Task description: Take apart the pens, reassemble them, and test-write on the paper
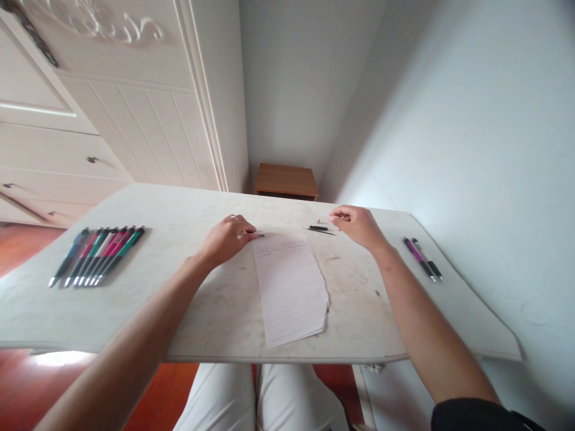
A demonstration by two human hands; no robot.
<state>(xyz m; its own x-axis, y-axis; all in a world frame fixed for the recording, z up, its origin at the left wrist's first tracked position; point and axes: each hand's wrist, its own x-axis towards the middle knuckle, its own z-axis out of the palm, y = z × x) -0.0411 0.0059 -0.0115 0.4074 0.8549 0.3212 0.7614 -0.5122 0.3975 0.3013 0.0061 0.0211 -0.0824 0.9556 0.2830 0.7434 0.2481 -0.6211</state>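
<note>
My left hand (230, 236) rests on the table by the top left corner of a lined paper sheet (291, 290) with a few lines of writing. Its thumb and fingers close on a slim dark pen part (259, 234), mostly hidden by the hand. Beyond the paper's top right corner lie a short black pen grip (318, 228) and a thin dark ink refill (324, 231). Just behind them is a tiny pen piece (318, 221), too small to make out. To the right of these parts, my right hand (358, 224) is pinched; anything in its fingertips is too small to name.
Several coloured pens (96, 254) lie in a row on the white table (215, 317) at the left. Two more pens (422, 260) lie near the right edge by the wall. A white cabinet (148, 108) and a wooden stand (286, 179) are behind the table.
</note>
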